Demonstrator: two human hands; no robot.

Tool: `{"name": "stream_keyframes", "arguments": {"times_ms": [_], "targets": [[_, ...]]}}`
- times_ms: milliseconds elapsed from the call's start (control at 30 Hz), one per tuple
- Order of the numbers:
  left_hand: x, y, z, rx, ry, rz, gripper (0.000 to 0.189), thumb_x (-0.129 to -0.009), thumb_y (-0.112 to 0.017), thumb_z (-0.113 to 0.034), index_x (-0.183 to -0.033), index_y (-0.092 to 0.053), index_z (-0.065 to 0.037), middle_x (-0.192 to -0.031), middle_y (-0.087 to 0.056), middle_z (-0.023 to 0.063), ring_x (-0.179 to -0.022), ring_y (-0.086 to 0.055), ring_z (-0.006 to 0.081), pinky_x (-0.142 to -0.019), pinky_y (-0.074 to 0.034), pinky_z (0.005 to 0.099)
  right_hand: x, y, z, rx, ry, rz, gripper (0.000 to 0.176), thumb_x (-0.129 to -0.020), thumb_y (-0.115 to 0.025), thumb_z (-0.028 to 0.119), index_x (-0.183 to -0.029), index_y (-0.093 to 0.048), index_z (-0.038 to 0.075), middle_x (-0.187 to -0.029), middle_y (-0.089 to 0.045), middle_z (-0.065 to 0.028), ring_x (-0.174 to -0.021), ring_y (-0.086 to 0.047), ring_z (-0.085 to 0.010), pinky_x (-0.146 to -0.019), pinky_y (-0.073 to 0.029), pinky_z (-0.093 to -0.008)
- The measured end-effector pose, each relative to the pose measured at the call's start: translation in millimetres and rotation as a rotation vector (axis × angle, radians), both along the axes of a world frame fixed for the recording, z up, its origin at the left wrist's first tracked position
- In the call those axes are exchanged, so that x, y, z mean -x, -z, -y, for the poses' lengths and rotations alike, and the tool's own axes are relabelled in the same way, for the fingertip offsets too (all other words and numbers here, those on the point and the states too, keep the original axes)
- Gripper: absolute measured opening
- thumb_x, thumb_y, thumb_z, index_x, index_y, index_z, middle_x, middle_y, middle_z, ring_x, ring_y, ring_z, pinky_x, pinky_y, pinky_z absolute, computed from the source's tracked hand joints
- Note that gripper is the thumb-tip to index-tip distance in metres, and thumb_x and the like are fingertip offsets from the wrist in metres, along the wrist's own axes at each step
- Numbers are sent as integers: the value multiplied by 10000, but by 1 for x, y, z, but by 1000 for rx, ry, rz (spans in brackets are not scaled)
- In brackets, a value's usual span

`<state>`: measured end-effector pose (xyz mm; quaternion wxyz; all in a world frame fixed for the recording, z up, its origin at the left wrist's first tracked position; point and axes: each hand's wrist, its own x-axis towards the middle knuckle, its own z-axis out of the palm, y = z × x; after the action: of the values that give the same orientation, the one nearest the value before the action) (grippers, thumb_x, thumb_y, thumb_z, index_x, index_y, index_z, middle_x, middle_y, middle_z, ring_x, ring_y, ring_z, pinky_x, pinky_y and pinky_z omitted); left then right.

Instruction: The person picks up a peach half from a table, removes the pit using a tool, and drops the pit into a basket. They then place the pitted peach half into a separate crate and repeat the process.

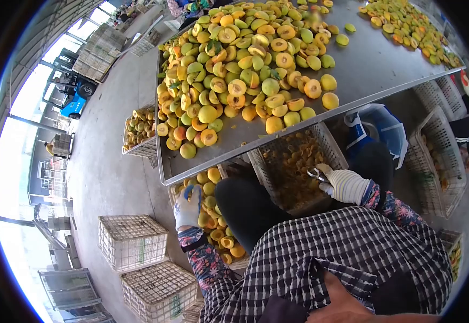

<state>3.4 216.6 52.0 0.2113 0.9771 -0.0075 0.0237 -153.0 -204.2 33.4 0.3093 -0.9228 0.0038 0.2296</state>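
My left hand [188, 207], in a white and blue glove, is over a crate of yellow fruit halves [227, 241] by my left knee. Its fingers look apart, and no fruit shows in them. In a striped, light glove, my right hand [346, 183] grips a loop-ended metal pitting tool [316, 173]. That hand is above a grey plastic crate [334, 144] holding brownish pits and scraps [293, 167]. Ahead, a large pile of halved and whole yellow-green peaches or apricots [234, 70] covers much of a metal table [353, 75].
A blue and clear bucket [379, 126] stands under the table at right, beside another crate [433, 161]. Stacked crates [132, 242] are on the floor at left. Farther off are a blue forklift [73, 91] and another person's gloved hands [196, 6].
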Motion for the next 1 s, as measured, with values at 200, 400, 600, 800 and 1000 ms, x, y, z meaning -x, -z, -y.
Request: {"name": "stream_keyframes", "arguments": {"times_ms": [200, 400, 600, 800, 1000], "targets": [[-91, -33, 128, 308, 209, -111, 504, -876, -661, -315, -1253, -579, 9, -1071, -689, 178, -959, -672, 239, -836, -509, 323, -10, 15, -3, 5, -81, 123, 530, -908, -564, 254, -1358, -390, 32, -851, -661, -228, -813, -652, -407, -738, -514, -464], [-211, 54, 216, 58, 293, 4, 683, -788, -707, -368, -1318, -470, -9, -1214, -578, 293, -1152, -554, 418, -999, -446, 452, -7, 22, -2, -47, -62, 152, 459, -899, -597, 273, -1286, -440, 80, -826, -658, -221, -774, -659, -393, -702, -527, -445], [-214, 70, 254, 82, 37, -19, 871, -692, -829, -310, -1363, -362, -10, -1364, -415, 290, -1156, -548, 416, -1003, -458, 405, -5, 13, 5, -116, -49, 86, 384, -900, -618, 274, -1196, -489, 66, -887, -675, -193, -847, -679, -355, -751, -516, -434], [-216, 64, 247, 14, 53, -347, 770, -684, -837, -369, -1273, -534, 22, -1278, -599, 204, -1199, -569, 318, -1003, -464, 375, -10, 13, 3, -79, -106, 42, 485, -910, -581, 315, -1286, -449, 38, -883, -666, -238, -859, -667, -392, -755, -513, -442], [-202, 75, 208, 974, -2, -515, 340, -835, -723, -236, -1090, -618, -36, -1041, -668, 106, -939, -646, 231, -810, -534, 392, -3, 16, 6, -149, -73, 146, 456, -909, -553, 299, -1273, -468, 39, -859, -656, -265, -839, -653, -420, -751, -509, -464]]}}
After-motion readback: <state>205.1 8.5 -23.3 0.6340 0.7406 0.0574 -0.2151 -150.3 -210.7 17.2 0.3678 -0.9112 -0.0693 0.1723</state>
